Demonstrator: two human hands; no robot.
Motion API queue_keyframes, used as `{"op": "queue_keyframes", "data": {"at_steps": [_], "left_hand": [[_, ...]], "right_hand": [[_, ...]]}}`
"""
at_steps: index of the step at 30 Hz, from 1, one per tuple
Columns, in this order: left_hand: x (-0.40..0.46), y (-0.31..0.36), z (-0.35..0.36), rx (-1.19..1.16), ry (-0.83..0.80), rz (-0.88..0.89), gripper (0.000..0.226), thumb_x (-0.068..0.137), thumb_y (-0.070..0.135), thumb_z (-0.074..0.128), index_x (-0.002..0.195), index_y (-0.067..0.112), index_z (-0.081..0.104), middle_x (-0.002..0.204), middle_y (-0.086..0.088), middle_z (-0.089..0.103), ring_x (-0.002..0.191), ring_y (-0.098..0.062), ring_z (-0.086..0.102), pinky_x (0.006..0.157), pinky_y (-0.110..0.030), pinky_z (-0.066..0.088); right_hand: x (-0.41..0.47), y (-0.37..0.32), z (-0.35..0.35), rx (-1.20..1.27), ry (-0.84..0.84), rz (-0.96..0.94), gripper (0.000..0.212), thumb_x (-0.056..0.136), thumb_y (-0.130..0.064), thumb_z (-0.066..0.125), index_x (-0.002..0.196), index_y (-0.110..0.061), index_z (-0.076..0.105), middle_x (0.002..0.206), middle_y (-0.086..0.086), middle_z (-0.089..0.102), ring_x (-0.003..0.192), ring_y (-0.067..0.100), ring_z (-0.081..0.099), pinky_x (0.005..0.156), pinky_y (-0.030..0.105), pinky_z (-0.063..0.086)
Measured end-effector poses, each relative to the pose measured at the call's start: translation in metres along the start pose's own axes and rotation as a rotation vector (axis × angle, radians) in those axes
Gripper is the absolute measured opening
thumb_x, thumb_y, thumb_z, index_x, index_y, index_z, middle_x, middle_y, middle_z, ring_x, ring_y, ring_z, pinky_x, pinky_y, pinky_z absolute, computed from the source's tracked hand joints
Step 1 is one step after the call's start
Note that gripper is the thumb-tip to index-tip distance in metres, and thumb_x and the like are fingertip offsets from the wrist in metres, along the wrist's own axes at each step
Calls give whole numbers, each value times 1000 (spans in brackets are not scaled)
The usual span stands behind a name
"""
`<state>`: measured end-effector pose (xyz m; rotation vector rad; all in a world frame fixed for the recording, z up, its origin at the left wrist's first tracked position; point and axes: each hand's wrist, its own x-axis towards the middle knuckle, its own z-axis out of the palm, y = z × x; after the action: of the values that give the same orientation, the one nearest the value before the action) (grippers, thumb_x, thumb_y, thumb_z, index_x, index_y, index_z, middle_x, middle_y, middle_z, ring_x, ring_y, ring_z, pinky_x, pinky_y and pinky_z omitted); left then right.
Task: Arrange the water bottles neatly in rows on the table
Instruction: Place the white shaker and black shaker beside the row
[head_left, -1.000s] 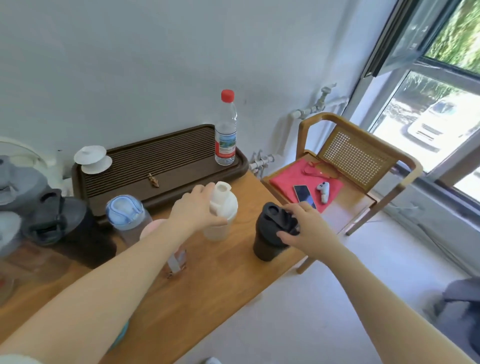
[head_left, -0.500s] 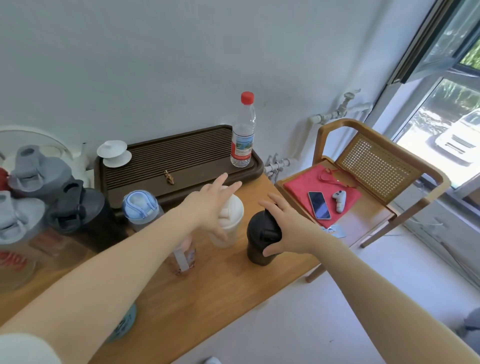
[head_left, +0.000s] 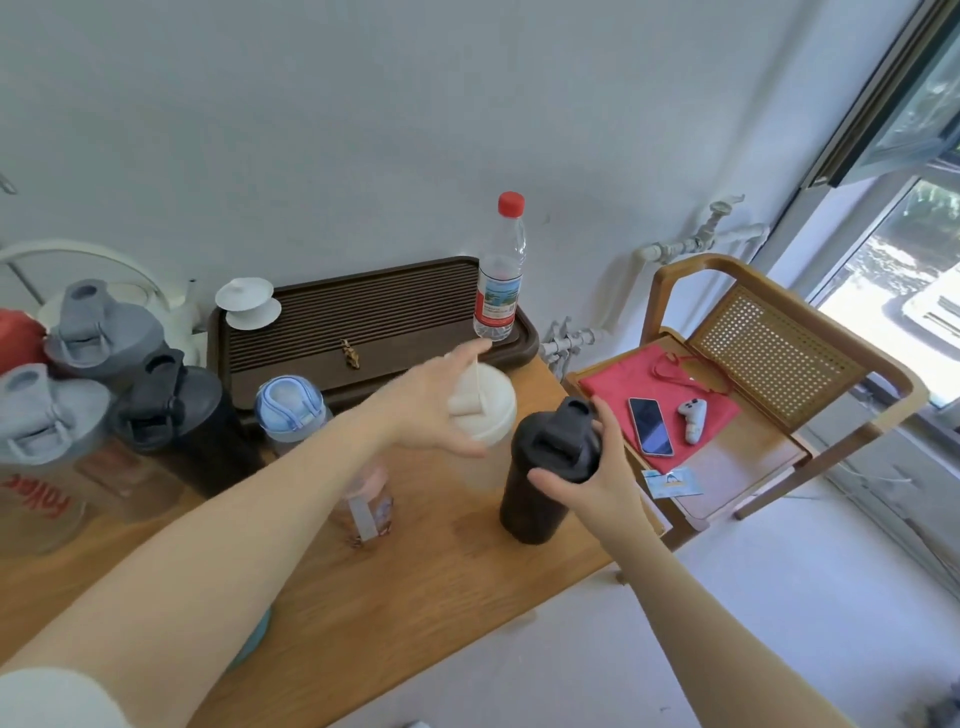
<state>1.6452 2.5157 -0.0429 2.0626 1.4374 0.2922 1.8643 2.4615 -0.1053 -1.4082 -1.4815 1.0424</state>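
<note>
Black shaker (head_left: 540, 467) right of cream shaker (head_left: 480, 415) on bench (head_left: 415, 597): right hand (head_left: 597, 478) grasps its lid, left hand (head_left: 436, 405) released, fingers straight over cream lid. Advice: slide upright, bases flush.

The table (head_left: 395, 618) was honey-brown wood grain. 1 bottle (head_left: 545, 467) was matte black, another's lid (head_left: 480, 410) cream, a 3rd clear with a red cap (head_left: 511, 203). The tray (head_left: 374, 317) was dark brown and ribbed; a red cloth (head_left: 623, 384) lay on the chair.
</note>
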Motion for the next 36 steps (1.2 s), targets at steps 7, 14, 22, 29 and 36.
{"op": "queue_keyframes", "data": {"at_steps": [7, 14, 22, 29, 36], "left_hand": [[-74, 19, -67, -316, 225, 113, 100, 42, 43, 78, 122, 56, 21, 117, 30, 48, 103, 3, 54, 81, -16, 44], [-176, -4, -99, -450, 496, 202, 95, 43, 37, 77, 124, 44, 28, 105, 26, 57, 98, -7, 59, 77, -16, 46], [-294, -59, -105, -494, 776, 29, 94, 45, 52, 82, 124, 38, 33, 110, 24, 56, 97, -1, 57, 75, -13, 46], [-377, -135, -91, -339, 640, -304, 95, 42, 47, 77, 116, 65, 21, 118, 33, 48, 107, 11, 48, 78, -4, 40], [-416, -231, -69, -318, 563, -495, 117, 55, 30, 87, 142, 33, 9, 123, 23, 38, 110, 1, 42, 85, -12, 34]], "right_hand": [[21, -83, -11, 143, -134, -240, 91, 53, -38, 66, 138, -32, 33, 123, -15, 54, 109, -4, 56, 84, 12, 47], [26, -159, 45, 178, -463, -430, 108, 53, -75, 69, 139, -19, 35, 133, 1, 52, 124, 23, 50, 100, 40, 44], [7, -218, 166, 183, -822, -498, 104, 58, -60, 75, 140, -17, 28, 122, -14, 61, 115, 12, 59, 87, 20, 49], [-23, -231, 276, 69, -968, -484, 103, 48, -46, 82, 137, -30, 33, 125, -11, 58, 113, 7, 58, 91, 22, 46], [-70, -218, 380, -332, -978, -460, 86, 60, -32, 84, 131, -32, 35, 117, -18, 50, 106, 3, 52, 92, 22, 41]]}}
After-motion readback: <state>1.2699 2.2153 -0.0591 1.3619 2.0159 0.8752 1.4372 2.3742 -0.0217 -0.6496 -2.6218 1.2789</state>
